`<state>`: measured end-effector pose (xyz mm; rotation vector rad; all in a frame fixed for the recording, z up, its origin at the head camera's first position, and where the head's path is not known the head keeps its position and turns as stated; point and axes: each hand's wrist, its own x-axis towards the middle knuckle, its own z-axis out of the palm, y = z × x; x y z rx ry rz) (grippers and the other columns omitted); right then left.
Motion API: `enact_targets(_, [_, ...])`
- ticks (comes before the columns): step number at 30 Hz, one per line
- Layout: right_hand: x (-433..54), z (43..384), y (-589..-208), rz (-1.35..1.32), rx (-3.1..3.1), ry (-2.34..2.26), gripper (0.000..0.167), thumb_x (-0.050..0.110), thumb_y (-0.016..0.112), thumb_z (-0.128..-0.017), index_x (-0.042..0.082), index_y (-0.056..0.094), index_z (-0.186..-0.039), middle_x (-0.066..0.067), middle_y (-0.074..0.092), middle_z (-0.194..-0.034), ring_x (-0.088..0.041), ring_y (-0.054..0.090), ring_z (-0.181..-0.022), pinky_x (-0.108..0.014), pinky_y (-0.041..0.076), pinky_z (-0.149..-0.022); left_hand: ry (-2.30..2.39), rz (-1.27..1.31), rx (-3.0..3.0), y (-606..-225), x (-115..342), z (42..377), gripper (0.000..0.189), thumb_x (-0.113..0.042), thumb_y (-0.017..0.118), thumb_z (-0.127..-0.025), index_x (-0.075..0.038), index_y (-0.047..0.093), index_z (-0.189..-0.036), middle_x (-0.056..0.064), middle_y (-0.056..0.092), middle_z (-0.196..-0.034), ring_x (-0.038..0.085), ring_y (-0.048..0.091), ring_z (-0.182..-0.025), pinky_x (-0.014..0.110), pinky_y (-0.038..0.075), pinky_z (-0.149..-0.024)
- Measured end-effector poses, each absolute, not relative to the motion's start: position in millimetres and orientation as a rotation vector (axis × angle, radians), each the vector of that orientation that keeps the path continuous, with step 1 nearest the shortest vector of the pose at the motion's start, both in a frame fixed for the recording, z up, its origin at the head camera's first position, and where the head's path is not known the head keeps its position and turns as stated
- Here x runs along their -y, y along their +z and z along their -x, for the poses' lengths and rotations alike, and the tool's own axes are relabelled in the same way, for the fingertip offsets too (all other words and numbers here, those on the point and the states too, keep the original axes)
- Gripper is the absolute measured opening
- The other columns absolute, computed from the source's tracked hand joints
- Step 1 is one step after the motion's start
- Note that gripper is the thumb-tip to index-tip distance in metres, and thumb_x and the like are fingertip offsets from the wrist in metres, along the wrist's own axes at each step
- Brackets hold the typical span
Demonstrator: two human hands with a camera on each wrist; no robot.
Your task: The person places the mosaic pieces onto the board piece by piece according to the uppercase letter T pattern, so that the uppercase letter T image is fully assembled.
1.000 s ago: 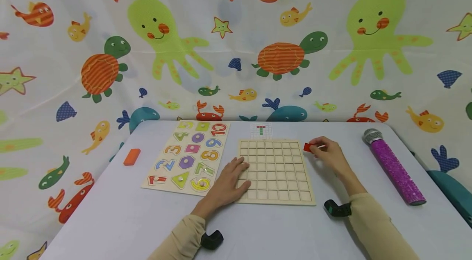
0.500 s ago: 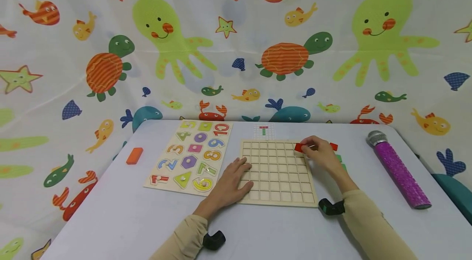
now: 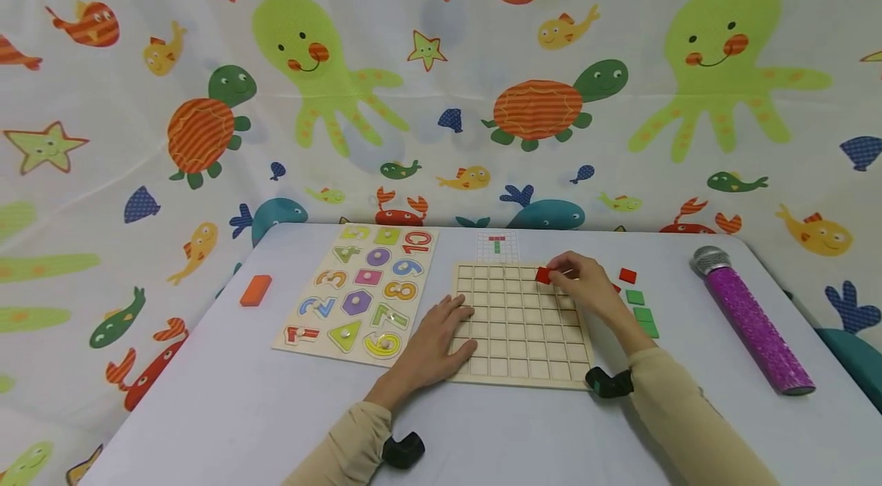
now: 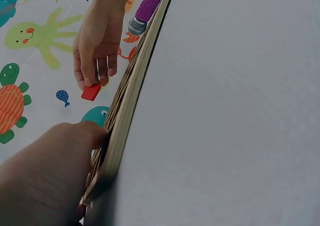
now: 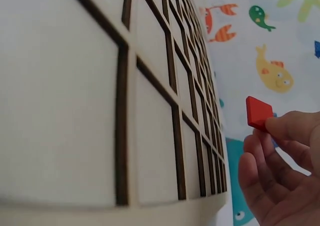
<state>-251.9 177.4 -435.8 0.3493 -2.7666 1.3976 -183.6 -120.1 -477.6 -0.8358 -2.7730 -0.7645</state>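
Right hand: thumb and fingers pinching a red tile
Pinched tile: at the right fingertips, held above the far part of the grid board
Left hand: fingers released, lying loosely spread on the board's left edge
Loose red tile: right of the right fingers, another partly hidden behind that hand
Green tiles: three, right of the right fingers, in a row toward the person
Pattern card: beyond the board, left of the right fingers
Number puzzle: left of the left fingers
Microphone: on the desk, well right of the right fingers
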Motion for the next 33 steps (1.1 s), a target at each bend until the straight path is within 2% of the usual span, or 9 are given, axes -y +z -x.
enact_targets(9, [-160,255,-436,-0.446,2.745,1.399,0.017,0.015,0.059,-0.092,0.004,0.062,-0.105,-0.015,0.066,-0.101,-0.023,0.063,-0.085,-0.027,0.051,-0.072,-0.777,0.832,2.779,-475,120,182,0.051,-0.036,0.055,-0.091,-0.010,0.048,-0.135,0.013,0.039,-0.148,0.033,0.028,-0.142,0.051,0.026,-0.115])
enact_targets(28, [-127,262,-438,-0.479,2.815,1.408,0.015,0.018,0.059,-0.093,0.009,0.063,-0.104,-0.011,0.067,-0.101,-0.020,0.062,-0.084,-0.028,0.051,-0.071,-0.771,0.816,2.815,-476,118,181,0.051,-0.039,0.052,-0.093,-0.013,0.046,-0.136,0.009,0.037,-0.151,0.029,0.025,-0.144,0.049,0.024,-0.116])
enact_targets(33, [-120,265,-439,-0.488,2.820,1.410,0.016,0.015,0.058,-0.092,0.005,0.063,-0.104,-0.014,0.066,-0.099,-0.021,0.063,-0.082,-0.027,0.052,-0.068,-0.776,0.816,2.802,-477,118,182,0.051,-0.038,0.053,-0.092,-0.012,0.047,-0.136,0.010,0.038,-0.150,0.030,0.026,-0.144,0.050,0.025,-0.116])
